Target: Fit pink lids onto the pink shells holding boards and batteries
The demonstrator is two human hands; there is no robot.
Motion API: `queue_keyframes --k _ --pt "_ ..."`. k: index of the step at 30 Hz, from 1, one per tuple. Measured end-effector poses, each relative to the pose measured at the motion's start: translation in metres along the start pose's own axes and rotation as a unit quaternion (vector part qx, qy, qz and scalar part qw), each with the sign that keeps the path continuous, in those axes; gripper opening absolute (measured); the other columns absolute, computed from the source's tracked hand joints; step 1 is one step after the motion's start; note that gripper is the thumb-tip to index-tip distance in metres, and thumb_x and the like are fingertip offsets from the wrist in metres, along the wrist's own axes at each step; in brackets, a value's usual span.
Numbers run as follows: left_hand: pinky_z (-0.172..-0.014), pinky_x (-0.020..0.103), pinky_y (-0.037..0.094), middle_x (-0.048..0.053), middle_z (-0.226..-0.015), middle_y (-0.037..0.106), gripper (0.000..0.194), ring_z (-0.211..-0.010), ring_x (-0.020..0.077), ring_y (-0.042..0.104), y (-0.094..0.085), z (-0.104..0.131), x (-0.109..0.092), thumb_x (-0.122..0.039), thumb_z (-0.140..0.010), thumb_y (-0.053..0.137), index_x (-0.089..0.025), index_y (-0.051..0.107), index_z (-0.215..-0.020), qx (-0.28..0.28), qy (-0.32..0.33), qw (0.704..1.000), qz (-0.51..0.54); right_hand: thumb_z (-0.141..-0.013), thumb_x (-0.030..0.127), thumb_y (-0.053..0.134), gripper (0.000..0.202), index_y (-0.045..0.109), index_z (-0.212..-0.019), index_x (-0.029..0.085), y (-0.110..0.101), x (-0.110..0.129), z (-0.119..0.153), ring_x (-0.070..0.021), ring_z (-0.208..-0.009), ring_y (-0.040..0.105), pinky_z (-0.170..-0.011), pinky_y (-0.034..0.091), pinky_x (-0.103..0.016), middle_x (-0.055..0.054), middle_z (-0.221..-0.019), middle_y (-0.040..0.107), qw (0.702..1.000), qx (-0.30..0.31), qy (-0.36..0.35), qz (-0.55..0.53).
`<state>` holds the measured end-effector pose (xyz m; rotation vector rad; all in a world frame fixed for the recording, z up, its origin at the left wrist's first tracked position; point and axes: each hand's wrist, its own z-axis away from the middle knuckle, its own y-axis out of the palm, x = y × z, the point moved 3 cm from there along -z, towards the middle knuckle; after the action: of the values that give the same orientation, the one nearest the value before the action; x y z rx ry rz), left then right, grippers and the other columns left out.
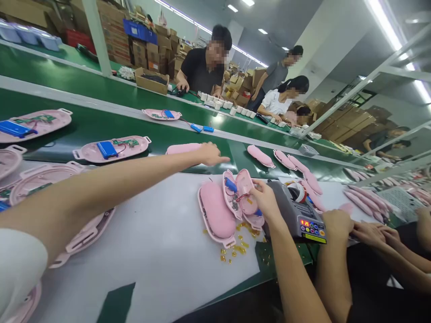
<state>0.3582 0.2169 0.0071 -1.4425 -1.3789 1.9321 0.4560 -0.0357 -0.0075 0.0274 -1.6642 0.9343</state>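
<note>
On the white tabletop, a pink case looks covered. Beside it, towards the far edge, the right hand has its fingers gripping an open case, wiring exposed, so unclosed. Beyond, the left hand hangs over the green belt, thumb spread; its grip I can't tell.

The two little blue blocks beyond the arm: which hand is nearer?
The left hand, just below the blue blocks in view. The right hand is farther, lower and rightward, holding an open pink case.
</note>
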Motion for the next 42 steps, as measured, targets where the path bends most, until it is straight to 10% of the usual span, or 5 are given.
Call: queue_keyframes --k 13,20,29,36,42 --pt "-0.058 0.027 0.053 0.014 -0.096 0.072 0.052 -0.062 0.021 0.07 -0.011 0.042 -0.066 -0.016 -0.081 0.058 -0.006 0.05 -0.132 0.086 0.01 0.984 0.157 -0.054 0.025 0.051 0.073 0.055 -0.127 0.015 -0.008 0.026 0.023 -0.0226 -0.08 0.065 -0.064 0.049 -0.031 -0.009 -0.101 0.071 0.995 -0.064 -0.034 -0.068" --pt "-0.045 0.022 0.05 0.005 -0.094 0.068 0.057 -0.052 0.0173 0.068 -0.062 0.208 -0.054 -0.011 -0.073 0.052 -0.019 0.052 -0.13 0.01 -0.02 0.968 0.251 -0.074 0.036 0.055 0.047 0.059 -0.118 0.019 0.027 0.105 0.095 -0.0204 -0.075 0.061 -0.068 0.045 -0.031 -0.005 -0.088 0.07 0.983 0.031 -0.183 -0.014" --pt "-0.075 0.033 0.062 0.006 -0.098 0.063 0.048 -0.08 0.0169 0.068 0.038 0.414 -0.011 -0.036 -0.088 0.056 -0.018 0.041 -0.13 -0.191 -0.24 0.777 0.55 -0.078 0.036 0.052 0.019 0.049 -0.067 0.021 0.098 0.139 0.171 -0.0141 -0.059 0.044 -0.059 0.033 -0.027 0.002 -0.06 0.051 0.953 -0.033 -0.291 0.079" --pt "-0.083 0.042 0.056 0.012 -0.11 0.062 0.03 -0.094 0.0248 0.064 0.075 0.455 -0.033 -0.01 -0.086 0.054 -0.018 0.063 -0.113 -0.047 0.008 0.992 0.117 -0.068 0.04 0.071 0.03 0.058 -0.083 0.018 0.087 0.055 0.196 -0.0168 -0.073 0.058 -0.068 0.049 -0.028 -0.001 -0.078 0.062 0.97 -0.157 -0.132 -0.129" --pt "-0.099 0.04 0.046 0.013 -0.121 0.062 0.035 -0.113 0.0276 0.057 0.059 0.403 -0.018 -0.041 -0.085 0.073 -0.02 0.063 -0.111 -0.085 0.252 0.954 -0.138 -0.063 0.039 0.077 0.067 0.058 -0.125 0.019 0.063 0.016 0.207 -0.0266 -0.11 0.061 -0.097 0.049 -0.042 -0.011 -0.124 0.062 0.986 -0.08 -0.102 -0.109"
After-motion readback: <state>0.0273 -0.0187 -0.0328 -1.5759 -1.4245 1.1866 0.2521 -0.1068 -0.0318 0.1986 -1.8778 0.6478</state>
